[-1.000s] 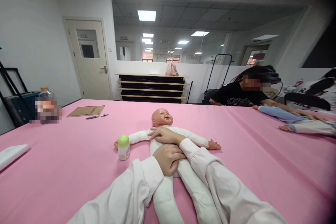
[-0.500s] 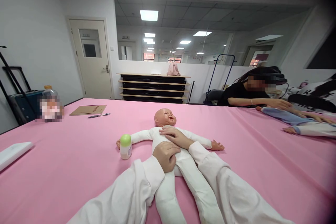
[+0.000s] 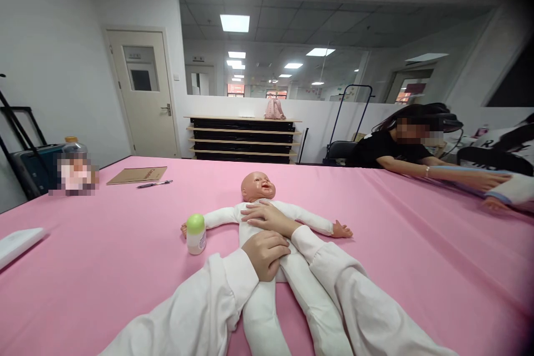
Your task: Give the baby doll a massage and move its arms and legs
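Observation:
A baby doll (image 3: 261, 306) with a bald plastic head and a white cloth body lies face up, its arms spread and its legs toward me. My right hand (image 3: 269, 218) rests flat across its chest, fingers stretched out. Lower down, on the belly, my left hand (image 3: 266, 255) lies palm down with its fingers slightly bent and nothing gripped. Both hands touch the doll, and their palms are hidden. Beside the doll's arm on the left stands a small white bottle with a green cap (image 3: 196, 233).
A pink cloth (image 3: 125, 267) covers the table. On the left are a brown notebook (image 3: 137, 175), a pen (image 3: 154, 184), a white object (image 3: 19, 246) and a blurred bottle (image 3: 77, 172). At the right, a person (image 3: 411, 144) handles another doll (image 3: 515, 186).
My left hand's fingers have spread a little over the doll's belly. My right hand stays on the chest. The other person's doll has shifted to the right, and the view has moved slightly.

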The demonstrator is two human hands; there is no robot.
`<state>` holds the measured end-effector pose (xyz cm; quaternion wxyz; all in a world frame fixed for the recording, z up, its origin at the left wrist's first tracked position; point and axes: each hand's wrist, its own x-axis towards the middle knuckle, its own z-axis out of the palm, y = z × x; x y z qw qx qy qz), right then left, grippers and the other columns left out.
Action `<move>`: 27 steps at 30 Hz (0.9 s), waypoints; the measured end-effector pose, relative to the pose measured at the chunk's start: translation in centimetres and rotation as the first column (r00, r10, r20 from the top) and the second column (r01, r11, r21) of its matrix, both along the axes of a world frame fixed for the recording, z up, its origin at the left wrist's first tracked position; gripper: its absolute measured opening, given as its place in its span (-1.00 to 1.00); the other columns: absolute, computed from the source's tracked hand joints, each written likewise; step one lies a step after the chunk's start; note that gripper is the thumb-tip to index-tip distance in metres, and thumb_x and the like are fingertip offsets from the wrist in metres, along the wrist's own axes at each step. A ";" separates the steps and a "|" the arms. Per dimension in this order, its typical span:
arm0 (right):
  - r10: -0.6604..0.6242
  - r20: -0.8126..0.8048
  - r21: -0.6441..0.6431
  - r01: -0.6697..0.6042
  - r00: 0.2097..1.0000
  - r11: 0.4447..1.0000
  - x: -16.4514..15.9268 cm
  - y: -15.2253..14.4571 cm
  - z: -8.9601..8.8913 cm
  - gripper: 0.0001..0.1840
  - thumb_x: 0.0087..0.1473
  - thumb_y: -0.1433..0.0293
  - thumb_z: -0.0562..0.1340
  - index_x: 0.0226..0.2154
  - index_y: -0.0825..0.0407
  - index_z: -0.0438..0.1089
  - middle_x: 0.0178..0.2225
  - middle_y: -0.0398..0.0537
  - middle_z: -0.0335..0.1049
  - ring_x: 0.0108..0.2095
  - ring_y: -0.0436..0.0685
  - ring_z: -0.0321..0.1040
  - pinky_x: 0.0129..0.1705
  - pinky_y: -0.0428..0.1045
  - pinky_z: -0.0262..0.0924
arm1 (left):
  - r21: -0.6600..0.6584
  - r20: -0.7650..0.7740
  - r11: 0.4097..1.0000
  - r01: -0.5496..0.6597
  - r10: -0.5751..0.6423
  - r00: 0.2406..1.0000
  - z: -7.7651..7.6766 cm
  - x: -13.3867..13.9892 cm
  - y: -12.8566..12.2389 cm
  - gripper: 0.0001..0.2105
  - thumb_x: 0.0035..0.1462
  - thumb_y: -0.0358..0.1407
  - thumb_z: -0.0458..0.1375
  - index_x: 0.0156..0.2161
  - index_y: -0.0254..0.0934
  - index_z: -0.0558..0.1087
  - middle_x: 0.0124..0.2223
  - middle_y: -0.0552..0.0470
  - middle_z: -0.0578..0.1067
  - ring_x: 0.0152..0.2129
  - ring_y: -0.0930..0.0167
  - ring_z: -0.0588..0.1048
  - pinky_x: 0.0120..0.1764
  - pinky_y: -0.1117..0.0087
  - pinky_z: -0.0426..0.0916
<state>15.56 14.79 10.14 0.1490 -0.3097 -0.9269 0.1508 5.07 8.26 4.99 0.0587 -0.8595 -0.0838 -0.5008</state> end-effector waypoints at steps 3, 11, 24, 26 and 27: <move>-0.010 0.040 0.011 0.010 0.999 1.000 0.1 -0.4 0.0 -0.68 0.17 0.24 -0.02 -0.11 -0.21 0.35 0.07 -0.22 0.21 0.17 0.13 -0.04 0.17 0.22 -0.32 | -0.052 -0.075 0.999 0.016 -0.020 0.997 0.1 0.0 -0.1 -0.68 -0.11 -0.48 -0.07 -0.22 -0.35 0.41 -0.25 -0.08 0.51 -0.26 0.39 0.44 -0.20 0.35 0.36; -0.100 -0.164 0.137 0.123 0.981 0.983 0.9 0.6 -1.8 -0.60 0.18 0.19 -0.07 -0.12 -0.10 0.38 0.03 -0.17 0.27 0.10 0.10 0.10 0.14 0.11 -0.10 | -0.205 -0.140 0.977 -0.056 0.028 0.990 0.0 0.0 0.3 -0.70 -0.03 -0.46 -0.08 -0.23 -0.28 0.44 -0.22 -0.01 0.53 -0.25 0.42 0.45 -0.18 0.34 0.31; -0.081 -0.248 0.177 0.127 0.965 0.976 0.7 0.9 -2.5 -0.61 0.18 0.23 -0.06 -0.18 -0.05 0.42 -0.04 -0.12 0.34 0.05 0.08 0.18 0.13 0.09 -0.02 | -0.188 -0.150 0.979 -0.083 0.055 0.987 0.1 -0.2 0.2 -0.73 0.03 -0.48 -0.09 -0.26 -0.28 0.44 -0.25 0.01 0.53 -0.27 0.44 0.46 -0.19 0.36 0.31; -0.081 -0.251 0.179 0.128 0.965 0.976 0.7 0.8 -2.5 -0.60 0.18 0.22 -0.06 -0.17 -0.04 0.42 -0.04 -0.11 0.34 0.05 0.07 0.18 0.13 0.08 -0.02 | -0.184 -0.143 0.980 -0.078 0.052 0.988 0.2 -0.2 0.2 -0.73 0.02 -0.48 -0.08 -0.27 -0.28 0.44 -0.25 0.02 0.53 -0.28 0.44 0.46 -0.19 0.36 0.31; -0.082 -0.252 0.179 0.130 0.964 0.975 0.7 0.8 -2.5 -0.60 0.18 0.22 -0.06 -0.17 -0.04 0.42 -0.04 -0.11 0.34 0.05 0.07 0.18 0.12 0.08 -0.02 | -0.183 -0.143 0.980 -0.078 0.052 0.988 0.2 -0.2 0.2 -0.73 0.02 -0.48 -0.08 -0.27 -0.28 0.44 -0.25 0.02 0.53 -0.28 0.44 0.46 -0.20 0.36 0.31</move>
